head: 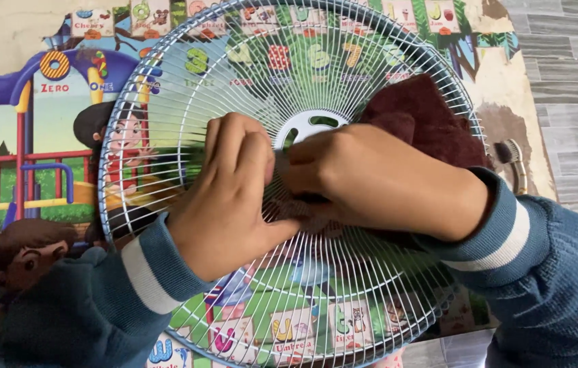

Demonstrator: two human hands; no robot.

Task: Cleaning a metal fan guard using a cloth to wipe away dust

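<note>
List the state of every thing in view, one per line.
Fan grille: detached, lying flat on the mat.
Dark red cloth: bunched, pressed on the grille.
Right hand: gripping the cloth.
Left hand: pressing on the grille.
Picture mat: spread flat, worn edges.

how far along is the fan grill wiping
Done: the wire fan guard is already off the fan and lies flat on a picture mat. In hand: the right hand presses a dark red cloth near the guard's centre hub, while the left hand steadies the wires. Left: how much is already wiped cannot be judged from this view.
</note>
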